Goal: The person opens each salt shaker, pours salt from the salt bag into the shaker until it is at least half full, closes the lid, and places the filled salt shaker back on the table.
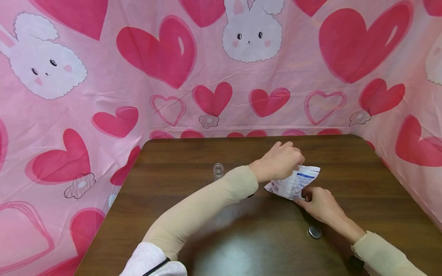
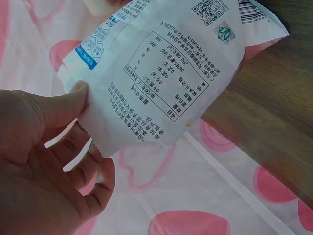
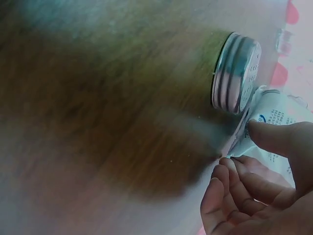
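Observation:
A white printed food packet (image 1: 291,184) is held above the table by both hands, slightly right of the middle. My left hand (image 1: 280,161) pinches its upper edge. In the left wrist view the thumb (image 2: 63,104) lies over the packet's corner, with the fingers behind it; small print, a table of figures and a QR code show on that face. My right hand (image 1: 322,205) grips the lower right corner between thumb and curled fingers. Close by that hand, a metal shaker lid with holes (image 3: 237,73) lies on the table.
A small clear glass bottle (image 1: 218,171) stands uncapped on the dark wooden table (image 1: 179,161), beyond the left forearm, which covers its lower part. A pink cloth with hearts and rabbits (image 1: 210,57) hangs around the table's back and sides.

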`<state>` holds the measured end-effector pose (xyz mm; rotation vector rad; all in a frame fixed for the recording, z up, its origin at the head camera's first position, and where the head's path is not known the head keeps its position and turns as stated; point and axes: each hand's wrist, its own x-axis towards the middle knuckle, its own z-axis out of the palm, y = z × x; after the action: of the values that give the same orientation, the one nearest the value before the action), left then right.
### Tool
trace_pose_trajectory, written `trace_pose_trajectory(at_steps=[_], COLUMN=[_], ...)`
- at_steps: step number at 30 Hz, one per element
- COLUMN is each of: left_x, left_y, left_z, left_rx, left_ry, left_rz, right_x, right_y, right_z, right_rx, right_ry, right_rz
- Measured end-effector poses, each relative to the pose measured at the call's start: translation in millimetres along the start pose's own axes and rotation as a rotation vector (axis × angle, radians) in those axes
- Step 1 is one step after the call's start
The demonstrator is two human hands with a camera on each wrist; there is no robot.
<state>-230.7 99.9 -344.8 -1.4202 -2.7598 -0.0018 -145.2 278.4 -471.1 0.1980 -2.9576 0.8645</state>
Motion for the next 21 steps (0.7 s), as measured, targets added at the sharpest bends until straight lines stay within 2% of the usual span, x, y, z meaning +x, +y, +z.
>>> trace_pose_trajectory(at_steps=[10,21], left_x=[-6.2,-13.2], left_y=[-2.5,-7.4], left_z=[-2.5,-12.0], left_rx=[0.014,0.027], left_ry=[0.03,0.078], left_rz=[-0.005,-0.016], right_x=[-1,-2], right_y=[-3,-5], right_z=[-1,0], right_rx=[-0.009,0.093], right_ry=[0.016,0.01], right_rz=[0.045,0.103])
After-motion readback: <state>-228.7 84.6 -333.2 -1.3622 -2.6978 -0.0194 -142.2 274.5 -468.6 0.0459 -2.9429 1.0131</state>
